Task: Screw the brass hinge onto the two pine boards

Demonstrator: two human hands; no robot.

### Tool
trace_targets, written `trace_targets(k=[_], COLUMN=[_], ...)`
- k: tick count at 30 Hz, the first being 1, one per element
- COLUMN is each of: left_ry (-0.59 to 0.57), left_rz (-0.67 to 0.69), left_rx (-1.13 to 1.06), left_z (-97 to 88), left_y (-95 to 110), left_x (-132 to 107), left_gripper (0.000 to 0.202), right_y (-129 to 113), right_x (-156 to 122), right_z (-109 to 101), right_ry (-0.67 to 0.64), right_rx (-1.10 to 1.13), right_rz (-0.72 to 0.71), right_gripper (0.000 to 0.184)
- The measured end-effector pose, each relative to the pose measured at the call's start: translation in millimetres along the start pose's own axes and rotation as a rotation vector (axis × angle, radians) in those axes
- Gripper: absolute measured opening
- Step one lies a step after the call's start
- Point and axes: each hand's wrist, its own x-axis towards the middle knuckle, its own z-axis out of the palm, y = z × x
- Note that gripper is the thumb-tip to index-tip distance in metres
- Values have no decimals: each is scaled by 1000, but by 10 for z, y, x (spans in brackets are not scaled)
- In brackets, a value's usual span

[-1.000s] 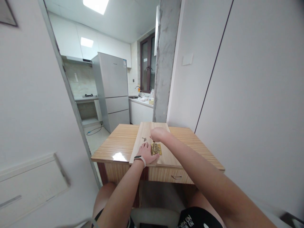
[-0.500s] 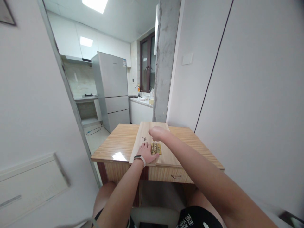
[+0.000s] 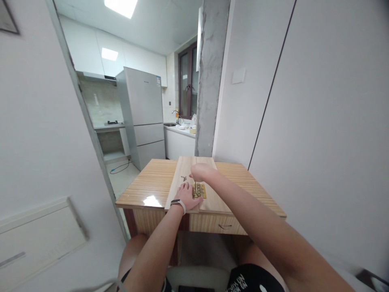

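Observation:
A brass hinge [image 3: 203, 191] lies across the seam between two pale wooden boards [image 3: 209, 206]. My left hand [image 3: 186, 197] is spread flat on the left board, its fingers and thumb around the near left side of the hinge. Above the hinge, my right hand [image 3: 203, 172] is closed in a fist round a screwdriver [image 3: 195, 185]. Only the thin shaft shows, pointing down at the hinge's left leaf; the handle is hidden in the fist, and I cannot make out the tip. A few small screws [image 3: 184, 178] lie on the left board, beyond my left fingertips.
The boards rest on a wood-grain desk [image 3: 142, 184] with a drawer handle [image 3: 225, 226] at its front. My legs are beneath it. A wall [image 3: 304, 154] stands close on the right. Beyond the desk are a grey fridge [image 3: 146, 97] and a kitchen sink [image 3: 170, 124].
My right fist has turned slightly, and the screwdriver shaft stands a little differently over the hinge. My left hand stays in place on the board. The whole view has shifted very slightly.

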Motion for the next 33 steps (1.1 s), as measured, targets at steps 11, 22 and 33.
trace_targets(k=[11, 22, 33], left_ry=[-13, 16, 5], left_rz=[-2, 20, 11], left_rx=[-18, -26, -11], left_z=[-6, 38, 4], left_y=[-4, -25, -6], left_x=[-9, 8, 0], left_gripper=[81, 76, 76], right_y=[-30, -52, -59], right_x=[-162, -176, -71], right_z=[-92, -84, -28], right_ry=[33, 12, 24], right_rx=[-67, -94, -92], right_rz=[-132, -61, 2], right_gripper=[29, 41, 34])
